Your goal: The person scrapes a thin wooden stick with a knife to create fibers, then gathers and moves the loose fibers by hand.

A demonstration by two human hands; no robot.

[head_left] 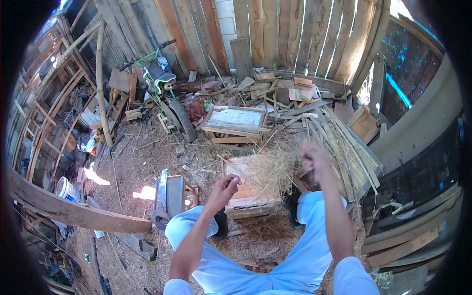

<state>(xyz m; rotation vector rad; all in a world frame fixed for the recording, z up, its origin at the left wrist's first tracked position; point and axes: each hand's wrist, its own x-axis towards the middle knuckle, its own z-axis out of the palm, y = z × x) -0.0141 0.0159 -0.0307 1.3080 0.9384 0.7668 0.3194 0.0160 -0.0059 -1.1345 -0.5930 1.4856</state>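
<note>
My left hand (225,189) is closed in a pinch over the left side of a low wooden box (243,191). Whatever it may hold is too small to make out. My right hand (314,158), smeared by motion, is raised at the right of a loose heap of straw (275,172); its fingers do not show clearly. The straw covers the right part of the box and hangs over its edge. The box stands on the ground between my feet. Left of my knee, a handsaw (161,201) leans on a small dark-topped stool (173,196).
Beyond the box is a wooden frame with a pale panel (236,120). Thin wooden strips (339,147) are piled at the right, and scrap wood lies along the plank wall (275,39). A small motorbike (169,98) stands at back left. A beam (83,211) crosses the left side.
</note>
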